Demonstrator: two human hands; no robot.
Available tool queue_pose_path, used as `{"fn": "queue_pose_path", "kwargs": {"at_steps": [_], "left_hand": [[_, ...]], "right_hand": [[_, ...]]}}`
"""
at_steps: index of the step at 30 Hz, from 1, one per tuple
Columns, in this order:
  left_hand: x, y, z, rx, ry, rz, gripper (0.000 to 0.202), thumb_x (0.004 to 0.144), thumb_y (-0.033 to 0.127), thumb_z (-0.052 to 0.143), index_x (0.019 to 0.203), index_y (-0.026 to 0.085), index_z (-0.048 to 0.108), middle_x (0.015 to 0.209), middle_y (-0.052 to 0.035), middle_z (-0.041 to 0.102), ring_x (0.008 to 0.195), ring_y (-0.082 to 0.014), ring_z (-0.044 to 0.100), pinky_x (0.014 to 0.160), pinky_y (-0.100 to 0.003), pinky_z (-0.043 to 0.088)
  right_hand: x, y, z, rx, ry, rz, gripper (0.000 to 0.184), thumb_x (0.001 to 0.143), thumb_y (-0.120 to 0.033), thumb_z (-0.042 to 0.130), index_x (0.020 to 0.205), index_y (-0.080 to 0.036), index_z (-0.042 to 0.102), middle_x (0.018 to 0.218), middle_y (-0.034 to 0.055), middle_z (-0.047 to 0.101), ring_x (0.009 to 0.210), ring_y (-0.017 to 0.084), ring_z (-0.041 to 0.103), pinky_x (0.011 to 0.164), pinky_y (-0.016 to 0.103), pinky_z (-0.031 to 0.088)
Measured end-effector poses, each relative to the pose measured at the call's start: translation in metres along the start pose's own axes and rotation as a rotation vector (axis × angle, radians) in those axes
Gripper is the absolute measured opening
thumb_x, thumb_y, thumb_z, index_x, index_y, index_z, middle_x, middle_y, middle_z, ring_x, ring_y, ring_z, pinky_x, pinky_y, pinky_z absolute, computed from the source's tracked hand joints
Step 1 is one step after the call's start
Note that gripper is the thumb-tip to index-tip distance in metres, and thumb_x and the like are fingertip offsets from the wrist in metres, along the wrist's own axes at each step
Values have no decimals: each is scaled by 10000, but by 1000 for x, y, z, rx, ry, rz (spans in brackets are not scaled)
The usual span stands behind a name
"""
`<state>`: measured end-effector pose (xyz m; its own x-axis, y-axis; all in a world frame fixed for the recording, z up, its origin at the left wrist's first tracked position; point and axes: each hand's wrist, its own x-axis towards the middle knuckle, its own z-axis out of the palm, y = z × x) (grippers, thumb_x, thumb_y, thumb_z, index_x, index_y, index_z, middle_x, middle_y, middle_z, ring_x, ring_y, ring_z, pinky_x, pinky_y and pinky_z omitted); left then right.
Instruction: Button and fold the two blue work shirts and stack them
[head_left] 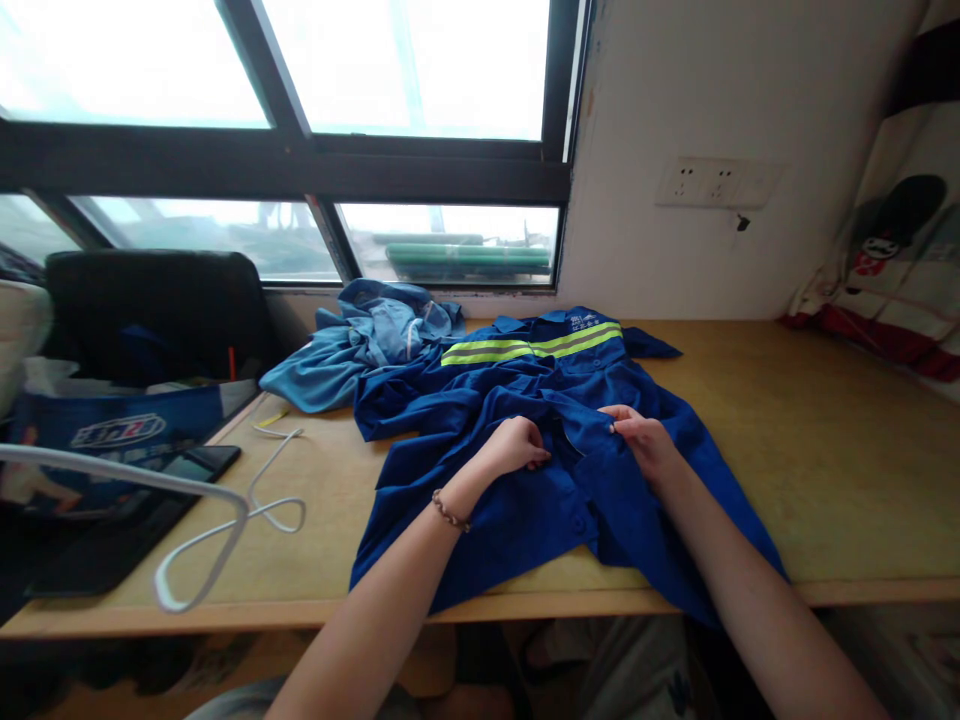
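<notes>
Beyond the dark blue shirt (480,530), a big dark-framed window (420,165) fills much of the wall with pale light, and under the shirt runs a wooden bench (847,470). The shirt itself lies spread on it, collar towards the wall, a yellow-green band (577,340) across its chest, its lower right part slipping over the near edge. At the shirt's far left, touching it, a light blue garment (322,365) sits in a rumpled heap. Further left of the shirt I can make out a printed blue bag (120,430), and between bag and shirt a white cable (217,492) loops about. Up the wall, to the right beyond the shirt, is a socket panel (712,182).

On the shirt's open front, the person's right hand (645,440) has its fingers closed narrowly, pinching the cloth at the edge. The left hand (517,445) rests left of the opening, fingers curled inward; whether they grip any cloth I can't tell. A beaded bracelet (450,510) circles that wrist, over the shirt's left side, and near the hem shows a small button (579,525)
</notes>
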<state>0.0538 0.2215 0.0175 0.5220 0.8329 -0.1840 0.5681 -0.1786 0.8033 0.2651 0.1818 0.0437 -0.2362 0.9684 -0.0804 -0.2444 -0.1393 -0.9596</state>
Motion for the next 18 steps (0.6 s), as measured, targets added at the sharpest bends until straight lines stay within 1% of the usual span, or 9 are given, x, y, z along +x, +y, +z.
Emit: {"fn": "queue_pose_path", "kwargs": {"at_steps": [2, 3, 5, 7, 11, 13, 16, 17, 18], "left_hand": [[-5, 8, -8, -290, -118, -34, 215, 646, 327, 637, 665, 128, 558, 639, -65, 640, 561, -151, 607, 519, -243, 467], [-8, 11, -12, -414, -145, -42, 238, 635, 335, 653, 681, 124, 554, 661, -73, 647, 576, -150, 615, 529, -240, 477], [-13, 18, -18, -598, -144, -44, 264, 601, 314, 693, 702, 116, 551, 694, -85, 656, 613, -151, 629, 552, -227, 491], [-16, 22, -21, -722, -115, -44, 259, 586, 269, 710, 711, 109, 550, 709, -93, 659, 641, -162, 638, 571, -223, 502], [-16, 23, -18, -853, -112, -51, 236, 580, 200, 712, 717, 93, 553, 734, -117, 661, 690, -193, 647, 611, -244, 521], [-16, 22, -17, -878, -130, -54, 231, 579, 186, 713, 718, 88, 556, 749, -128, 663, 702, -199, 647, 624, -248, 524], [-16, 22, -17, -891, -141, -48, 225, 588, 181, 709, 728, 85, 561, 772, -137, 665, 712, -202, 647, 640, -253, 526], [-16, 22, -18, -893, -140, -46, 220, 592, 178, 706, 731, 84, 562, 774, -139, 666, 711, -202, 647, 642, -256, 526], [-16, 22, -18, -894, -138, -45, 215, 596, 174, 702, 732, 83, 563, 775, -141, 666, 709, -203, 648, 641, -257, 526]], "right_hand": [[2, 1, 2, 31, -24, 54, 181, 520, -256, 647, 685, -182, 637, 598, 4, 616, 484, 117, 543, 479, 242, 419], [3, 1, 3, 43, -21, 79, 178, 516, -233, 651, 685, -178, 640, 602, 3, 620, 484, 110, 542, 477, 230, 415], [6, 1, 8, 36, 8, 102, 184, 514, -201, 654, 694, -169, 648, 613, 7, 631, 497, 107, 549, 480, 216, 414], [9, 3, 12, 10, 30, 107, 185, 517, -194, 650, 698, -158, 655, 600, 10, 633, 501, 110, 553, 473, 211, 409], [14, 11, 17, -36, 74, 113, 199, 523, -202, 649, 712, -144, 668, 537, 4, 612, 435, 89, 499, 421, 201, 357], [17, 16, 15, -86, 188, 88, 205, 521, -211, 656, 711, -136, 672, 513, 3, 600, 397, 77, 451, 390, 199, 309], [20, 20, 11, -183, 515, -82, 211, 526, -235, 656, 710, -132, 670, 522, 9, 602, 405, 87, 435, 382, 209, 271], [21, 20, 10, -191, 577, -129, 216, 526, -242, 657, 713, -132, 669, 513, 4, 594, 406, 86, 427, 384, 210, 264], [21, 19, 10, -179, 578, -143, 221, 524, -246, 658, 713, -132, 669, 490, -6, 574, 399, 79, 409, 383, 210, 254]]}}
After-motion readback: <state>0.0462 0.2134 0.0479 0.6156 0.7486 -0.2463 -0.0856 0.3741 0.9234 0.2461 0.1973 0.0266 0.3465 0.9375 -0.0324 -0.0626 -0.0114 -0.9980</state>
